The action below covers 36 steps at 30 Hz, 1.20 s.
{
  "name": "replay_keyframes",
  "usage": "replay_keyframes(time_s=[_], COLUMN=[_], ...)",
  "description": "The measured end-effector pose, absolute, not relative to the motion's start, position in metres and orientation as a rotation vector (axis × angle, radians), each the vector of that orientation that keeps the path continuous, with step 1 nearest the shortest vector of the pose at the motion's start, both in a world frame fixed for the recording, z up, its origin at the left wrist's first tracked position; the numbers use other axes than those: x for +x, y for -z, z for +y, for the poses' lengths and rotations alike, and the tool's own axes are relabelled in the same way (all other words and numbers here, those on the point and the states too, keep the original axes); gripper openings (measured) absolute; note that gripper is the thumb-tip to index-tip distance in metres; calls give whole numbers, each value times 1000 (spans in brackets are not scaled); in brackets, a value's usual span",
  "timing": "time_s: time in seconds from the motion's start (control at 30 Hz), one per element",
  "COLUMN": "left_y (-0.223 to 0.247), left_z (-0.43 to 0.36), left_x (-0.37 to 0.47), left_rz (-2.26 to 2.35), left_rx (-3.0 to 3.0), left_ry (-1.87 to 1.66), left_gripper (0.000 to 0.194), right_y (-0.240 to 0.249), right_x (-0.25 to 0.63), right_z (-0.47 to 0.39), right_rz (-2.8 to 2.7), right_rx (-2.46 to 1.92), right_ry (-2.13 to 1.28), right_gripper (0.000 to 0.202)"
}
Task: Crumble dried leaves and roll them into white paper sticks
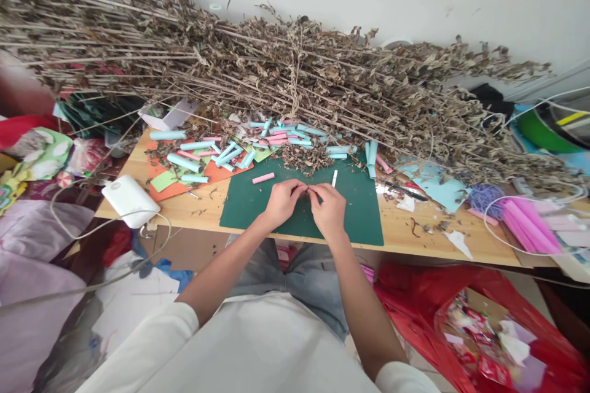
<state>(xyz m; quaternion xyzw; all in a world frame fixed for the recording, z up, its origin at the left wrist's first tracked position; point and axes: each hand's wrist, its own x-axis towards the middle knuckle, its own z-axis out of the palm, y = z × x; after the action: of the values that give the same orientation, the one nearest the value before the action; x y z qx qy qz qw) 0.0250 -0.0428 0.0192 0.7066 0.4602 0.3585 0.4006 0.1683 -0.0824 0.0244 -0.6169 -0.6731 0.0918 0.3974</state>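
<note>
Both hands meet over the green cutting mat [359,215]. The fingertips of my left hand [283,201] and my right hand [328,204] are pinched together around something small and dark, too small to name. A pink paper roll [263,178] lies on the mat beyond my left hand. Just beyond my right hand a short white stick [334,178] rests on the mat. Crumbled dry leaves [306,158] are heaped at the mat's back edge, among blue and pink paper rolls [183,163].
Long dried plant stalks [295,67] span the back of the wooden table [405,227]. A white power bank [131,199] with a cable sits at the left edge. To the right are purple string [487,198] and pink paper [530,226]. A red bag [415,295] stands below.
</note>
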Motion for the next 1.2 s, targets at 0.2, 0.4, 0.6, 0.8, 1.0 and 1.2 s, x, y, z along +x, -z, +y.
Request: replay_keyframes(time_s=[0.2,0.4,0.6,0.8,1.0,1.2], left_y=[-21,-19,-12,-11,-18,-22], left_z=[-43,-42,-42,-40,-41,-43], left_x=[26,19,15,10,6,6], left_rz=[1158,1313,1303,1279,1333,1366], left_rx=[1983,2343,2527,2373,2333,2268], left_ry=[-878,-735,-604,-735,-793,-915], left_gripper=[25,29,22,19,27,18], right_y=[-30,-25,-17,-20,-20,-32], right_x=[166,172,178,182,178,181], right_z=[-82,-82,-82,-81,-84,-67], right_rz=[-1725,-1748,-1925,-1860,-1904,-1651], right_rx=[-1589,-1691,-1791,-1721,-1714,-1919], right_ry=[-213,-155,-130,-298,-161,-202], right_gripper=[20,22,22,26,27,25])
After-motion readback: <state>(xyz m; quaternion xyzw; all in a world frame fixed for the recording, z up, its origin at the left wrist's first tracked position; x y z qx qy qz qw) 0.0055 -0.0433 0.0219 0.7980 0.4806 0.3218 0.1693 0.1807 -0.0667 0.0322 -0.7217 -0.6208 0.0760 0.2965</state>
